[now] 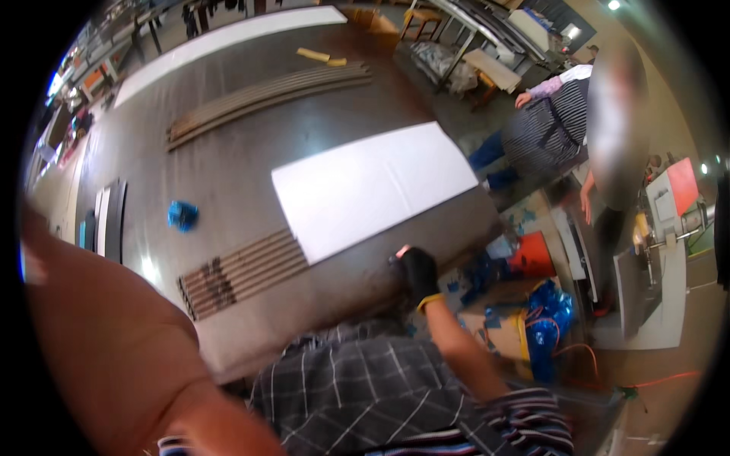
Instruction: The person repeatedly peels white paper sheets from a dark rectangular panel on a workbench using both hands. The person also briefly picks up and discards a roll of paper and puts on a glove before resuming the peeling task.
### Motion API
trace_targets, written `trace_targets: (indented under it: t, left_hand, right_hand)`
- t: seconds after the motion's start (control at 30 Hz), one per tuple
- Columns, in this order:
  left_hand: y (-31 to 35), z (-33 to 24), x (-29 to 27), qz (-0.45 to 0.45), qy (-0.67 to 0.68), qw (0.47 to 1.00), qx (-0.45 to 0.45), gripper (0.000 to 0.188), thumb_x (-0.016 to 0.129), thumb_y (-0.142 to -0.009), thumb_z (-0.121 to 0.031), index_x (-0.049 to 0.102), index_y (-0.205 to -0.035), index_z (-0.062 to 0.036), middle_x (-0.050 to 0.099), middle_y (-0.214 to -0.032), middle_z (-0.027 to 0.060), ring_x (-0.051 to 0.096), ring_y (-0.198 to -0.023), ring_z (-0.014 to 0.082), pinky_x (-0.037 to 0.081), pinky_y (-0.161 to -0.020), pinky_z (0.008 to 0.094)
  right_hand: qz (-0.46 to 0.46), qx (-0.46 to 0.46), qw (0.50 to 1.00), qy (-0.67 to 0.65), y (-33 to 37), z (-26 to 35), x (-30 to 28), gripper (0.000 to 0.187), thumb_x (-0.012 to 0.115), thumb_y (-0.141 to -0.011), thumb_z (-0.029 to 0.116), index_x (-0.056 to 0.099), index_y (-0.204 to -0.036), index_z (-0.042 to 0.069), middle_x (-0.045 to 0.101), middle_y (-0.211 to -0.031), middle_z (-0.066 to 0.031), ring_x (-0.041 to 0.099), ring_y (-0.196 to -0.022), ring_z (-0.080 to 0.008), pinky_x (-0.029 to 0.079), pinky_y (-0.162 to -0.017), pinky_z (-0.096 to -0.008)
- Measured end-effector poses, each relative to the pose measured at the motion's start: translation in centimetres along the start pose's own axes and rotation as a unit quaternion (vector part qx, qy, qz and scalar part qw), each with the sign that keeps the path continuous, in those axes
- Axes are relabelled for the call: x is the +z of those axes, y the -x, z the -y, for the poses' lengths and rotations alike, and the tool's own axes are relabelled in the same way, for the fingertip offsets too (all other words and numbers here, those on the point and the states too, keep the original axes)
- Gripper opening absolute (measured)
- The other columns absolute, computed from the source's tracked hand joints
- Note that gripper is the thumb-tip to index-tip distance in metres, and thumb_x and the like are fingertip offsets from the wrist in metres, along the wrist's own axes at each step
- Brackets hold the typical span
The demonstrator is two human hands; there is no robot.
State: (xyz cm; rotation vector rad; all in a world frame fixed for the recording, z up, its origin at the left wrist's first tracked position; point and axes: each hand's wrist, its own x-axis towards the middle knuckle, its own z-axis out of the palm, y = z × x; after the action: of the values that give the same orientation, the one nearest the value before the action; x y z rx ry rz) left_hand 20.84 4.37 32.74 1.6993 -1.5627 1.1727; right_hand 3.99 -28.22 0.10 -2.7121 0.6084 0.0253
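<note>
My left arm [129, 342], bent, large and blurred, fills the lower left close up; its fingers cannot be made out. My right hand [418, 273], in a black glove with a yellow cuff and a bare fingertip showing, is at the near right edge of the dark metal tabletop [243, 171]. Its fingers are curled, and whatever may be inside them is hidden. Just beyond that hand lies a white rectangular sheet [372, 186], flat on the table. Its left corner meets a row of several narrow brownish strips [247, 273]. A crumpled blue bundle [182, 216] sits farther left.
More long strips [266, 99] and small yellow pieces [321, 56] lie across the far tabletop, before a long white strip [228, 39]. Right of the table stand a cardboard box [498, 327], blue plastic [549, 323] and a red container [532, 254]. Two people [547, 125] are beyond.
</note>
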Motion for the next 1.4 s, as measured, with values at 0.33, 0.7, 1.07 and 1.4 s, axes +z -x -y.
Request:
trace_targets:
  t: [0.33,0.7,1.07,1.4]
  left_hand:
    - [20.4,-14.4,27.6,0.271,0.209,0.798,-0.496,0.067,0.059,-0.092,-0.017,0.027,-0.148,0.0029,0.026,-0.153,0.0252,0.025,-0.144,0.0377,0.023,-0.116,0.0465]
    - [29.7,-16.7,23.3,0.407,-0.183,0.731,-0.516,0.074,0.061,-0.091,-0.034,0.028,-0.148,0.0001,0.023,-0.156,0.0193,0.017,-0.146,0.0339,0.012,-0.118,0.0478]
    - [30.9,-13.5,16.8,0.337,-0.209,0.747,-0.534,0.034,0.079,-0.070,-0.022,0.064,-0.099,-0.0117,0.059,-0.109,0.0077,0.052,-0.109,0.0312,0.039,-0.094,0.0454]
    - [28.7,-13.1,16.5,0.352,-0.148,0.773,-0.506,0.027,0.077,-0.072,-0.021,0.064,-0.094,-0.0115,0.060,-0.095,0.0049,0.055,-0.095,0.0288,0.043,-0.084,0.0420]
  right_hand:
    - [-0.172,-0.205,0.959,-0.095,-7.0,2.8,0.8,0.069,0.067,-0.084,0.030,0.039,-0.138,-0.002,0.036,-0.147,-0.0242,0.029,-0.139,-0.0445,0.021,-0.114,-0.0548]
    - [-0.172,0.197,0.964,-0.052,-12.9,-23.5,-7.6,0.068,0.059,-0.092,0.034,0.032,-0.145,0.000,0.035,-0.149,-0.0235,0.032,-0.139,-0.0377,0.025,-0.116,-0.0418]
    - [0.008,0.196,0.981,-0.012,-15.9,-33.3,-3.7,0.029,0.054,-0.090,0.032,0.067,-0.083,0.007,0.068,-0.094,-0.0192,0.065,-0.090,-0.0383,0.050,-0.079,-0.0486]
    - [0.000,0.175,0.982,-0.068,-15.1,-31.8,-7.5,0.028,0.053,-0.084,0.024,0.069,-0.071,0.005,0.068,-0.076,-0.0161,0.065,-0.067,-0.0313,0.050,-0.062,-0.0415]
